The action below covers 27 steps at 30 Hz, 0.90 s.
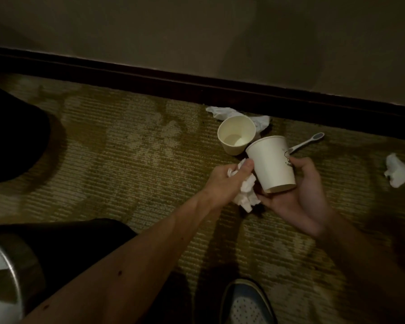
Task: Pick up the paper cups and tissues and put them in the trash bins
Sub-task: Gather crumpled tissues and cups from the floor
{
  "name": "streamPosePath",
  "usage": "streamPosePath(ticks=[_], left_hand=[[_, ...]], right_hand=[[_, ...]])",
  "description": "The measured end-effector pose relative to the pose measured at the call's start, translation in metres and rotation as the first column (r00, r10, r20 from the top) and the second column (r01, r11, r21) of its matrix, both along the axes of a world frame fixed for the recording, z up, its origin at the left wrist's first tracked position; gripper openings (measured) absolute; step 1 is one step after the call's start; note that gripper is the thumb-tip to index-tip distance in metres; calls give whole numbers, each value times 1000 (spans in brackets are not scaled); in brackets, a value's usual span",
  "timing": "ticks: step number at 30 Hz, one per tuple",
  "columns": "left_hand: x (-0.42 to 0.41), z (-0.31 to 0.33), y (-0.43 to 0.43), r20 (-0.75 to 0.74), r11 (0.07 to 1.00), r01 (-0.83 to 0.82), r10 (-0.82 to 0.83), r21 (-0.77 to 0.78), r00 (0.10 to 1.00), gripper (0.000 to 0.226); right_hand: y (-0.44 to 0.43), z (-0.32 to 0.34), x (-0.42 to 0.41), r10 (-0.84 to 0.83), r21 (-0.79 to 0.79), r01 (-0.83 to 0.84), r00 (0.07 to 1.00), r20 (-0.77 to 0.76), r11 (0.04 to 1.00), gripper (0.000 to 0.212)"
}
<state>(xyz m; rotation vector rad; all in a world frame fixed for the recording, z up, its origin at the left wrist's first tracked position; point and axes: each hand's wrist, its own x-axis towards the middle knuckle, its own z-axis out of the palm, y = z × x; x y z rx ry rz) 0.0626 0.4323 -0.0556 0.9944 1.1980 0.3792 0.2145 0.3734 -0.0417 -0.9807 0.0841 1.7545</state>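
Observation:
My right hand [297, 195] holds a white paper cup [272, 163] with a small print on its side, thumb curled round it, mouth pointing away. My left hand [222, 181] grips a crumpled white tissue [246, 195] and its thumb touches the cup's side. A second paper cup [235, 134] stands upright and empty on the carpet just beyond. More tissue [222, 112] lies behind that cup against the skirting. Another crumpled tissue [398, 170] lies on the carpet at the far right.
A toothbrush [306, 142] lies on the carpet right of the cups. A metal trash bin [12, 274] stands at the lower left, a dark bin [14, 141] at the left. A dark skirting board [197, 87] runs along the wall. My shoe [246, 302] is at the bottom.

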Motion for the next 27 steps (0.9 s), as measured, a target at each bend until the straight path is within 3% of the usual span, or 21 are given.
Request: streamPosePath(ticks=[4, 6, 9, 12, 18, 22, 27], left_hand=[[-19, 26, 21, 184, 957, 152, -108, -246, 977, 29], [-34, 40, 38, 125, 939, 217, -189, -268, 974, 18], [-55, 52, 72, -238, 954, 287, -299, -85, 924, 17], [-63, 52, 102, -420, 969, 213, -145, 121, 896, 22], [-38, 29, 130, -454, 899, 341, -191, 276, 870, 58], [-21, 19, 138, -467, 844, 446, -279, 297, 839, 59], [-16, 11, 143, -428, 864, 421, -282, 276, 859, 48]], right_hand=[[6, 4, 3, 37, 60, -38, 999, 17, 998, 57], [8, 6, 7, 73, 66, -77, 996, 59, 995, 63], [10, 6, 10, 68, 60, -73, 995, 77, 996, 69], [14, 5, 10, 50, 44, -53, 996, 80, 998, 70], [25, 8, 10, 38, 27, -40, 996, 77, 999, 65], [32, 11, 14, 49, 39, -54, 990, 130, 998, 66], [37, 15, 17, 30, 10, -33, 981, 190, 999, 69]])
